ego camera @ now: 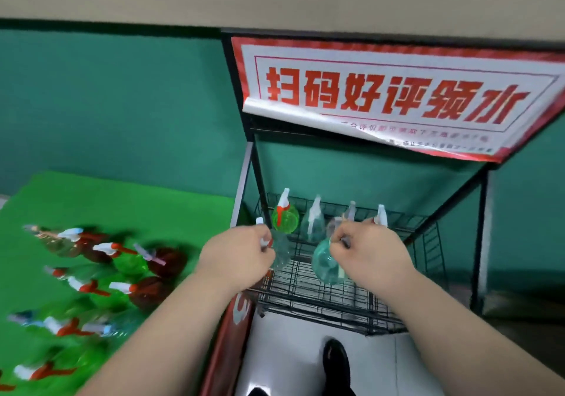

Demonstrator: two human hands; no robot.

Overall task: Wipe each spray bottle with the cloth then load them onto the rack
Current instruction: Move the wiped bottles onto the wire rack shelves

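Grips a clear spray bottle (pixel 279 253) in the left hand (pixel 241 252) and a teal spray bottle (pixel 324 268) in the right hand (pixel 368 253), both over the wire rack (pixel 321 304). Shows a green bottle (pixel 286 219) standing at its far left, other bottles (pixel 128 262) lying on the green table (pixel 122 200) left.

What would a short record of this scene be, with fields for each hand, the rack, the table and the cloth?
left hand: grips a clear bottle near its spray head, above the rack shelf
right hand: grips a teal bottle near its spray head, above the same shelf
rack: black wire shelf; a green bottle and some pale ones stand along its back
table: green cover; many more bottles on it, blurred
cloth: not in view
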